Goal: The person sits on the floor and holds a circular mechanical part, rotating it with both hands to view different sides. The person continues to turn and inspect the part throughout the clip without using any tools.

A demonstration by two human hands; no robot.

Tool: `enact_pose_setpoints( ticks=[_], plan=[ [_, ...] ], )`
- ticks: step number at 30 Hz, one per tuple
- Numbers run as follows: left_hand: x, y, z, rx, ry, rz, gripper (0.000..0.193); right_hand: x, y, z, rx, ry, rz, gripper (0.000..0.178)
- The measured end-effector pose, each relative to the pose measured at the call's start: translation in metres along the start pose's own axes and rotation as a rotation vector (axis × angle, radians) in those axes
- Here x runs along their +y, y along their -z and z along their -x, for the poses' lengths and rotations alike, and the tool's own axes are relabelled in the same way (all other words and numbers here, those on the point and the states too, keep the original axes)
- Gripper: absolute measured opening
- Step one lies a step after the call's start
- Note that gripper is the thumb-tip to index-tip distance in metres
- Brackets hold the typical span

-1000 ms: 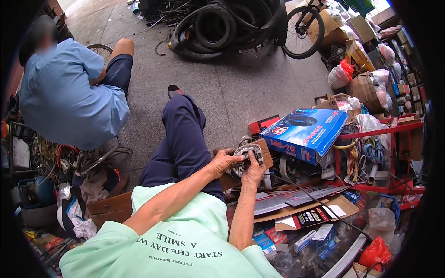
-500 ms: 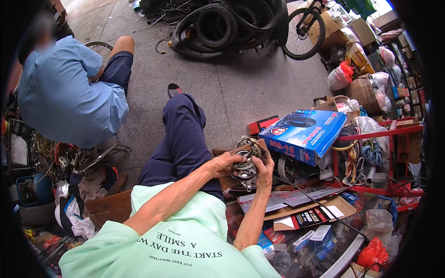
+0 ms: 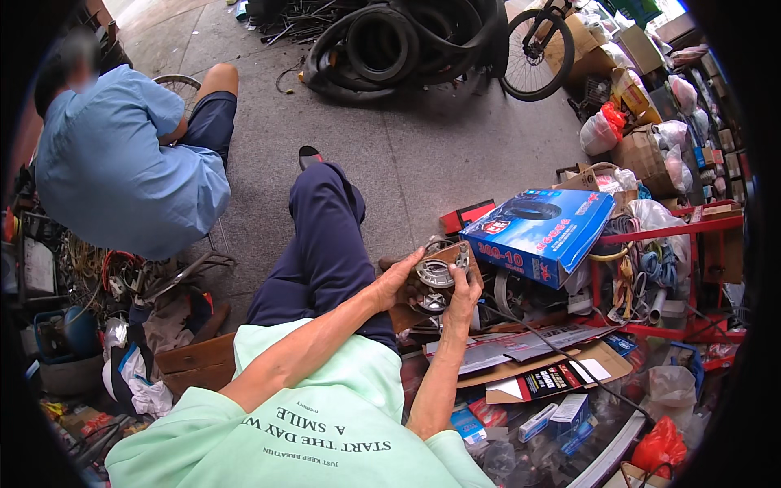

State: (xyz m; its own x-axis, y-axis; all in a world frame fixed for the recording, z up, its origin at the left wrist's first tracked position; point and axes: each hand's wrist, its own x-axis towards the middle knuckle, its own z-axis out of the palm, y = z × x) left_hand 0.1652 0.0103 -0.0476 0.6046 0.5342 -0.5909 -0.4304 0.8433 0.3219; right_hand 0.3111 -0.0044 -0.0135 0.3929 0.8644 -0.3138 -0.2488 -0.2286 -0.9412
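Above my right knee area, beside the blue box, both hands hold a ring-shaped silver metal part (image 3: 435, 274) with a dark, greasy look around it. My left hand (image 3: 396, 278) grips its left edge, fingers pointing up and away from me and the fingertips partly hidden. On the right side my right hand (image 3: 464, 294) is closed, thumb and fingers pressed on the metal. A brown flat piece (image 3: 450, 254) shows just behind the ring. Below it sits another round metal piece (image 3: 431, 302), partly covered by the hands.
A blue box (image 3: 541, 232) lies to the right, near a red metal frame (image 3: 675, 232). Flattened cardboard (image 3: 561, 378) and small boxes lie nearer me. Black tyres (image 3: 382, 45) are piled ahead, beside a bicycle wheel (image 3: 538, 57). A person in a blue shirt (image 3: 122, 163) sits at left.
The metal part has been turned, so its silver ring now faces up. My left hand has shifted from over the part to its left edge. The view has moved slightly.
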Motion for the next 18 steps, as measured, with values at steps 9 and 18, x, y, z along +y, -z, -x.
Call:
enact_pose_setpoints(
  ticks=[9, 18],
  plan=[
    [-0.009, -0.003, 0.005, -0.175, -0.422, -0.747, 0.068, -0.002, -0.005, -0.002, 0.238, -0.022, 1.159, 0.077],
    [-0.011, 0.009, -0.007, -0.093, -0.31, -0.275, 0.054, 0.007, 0.002, -0.01, -0.025, 0.168, 0.722, 0.054]
  ],
)
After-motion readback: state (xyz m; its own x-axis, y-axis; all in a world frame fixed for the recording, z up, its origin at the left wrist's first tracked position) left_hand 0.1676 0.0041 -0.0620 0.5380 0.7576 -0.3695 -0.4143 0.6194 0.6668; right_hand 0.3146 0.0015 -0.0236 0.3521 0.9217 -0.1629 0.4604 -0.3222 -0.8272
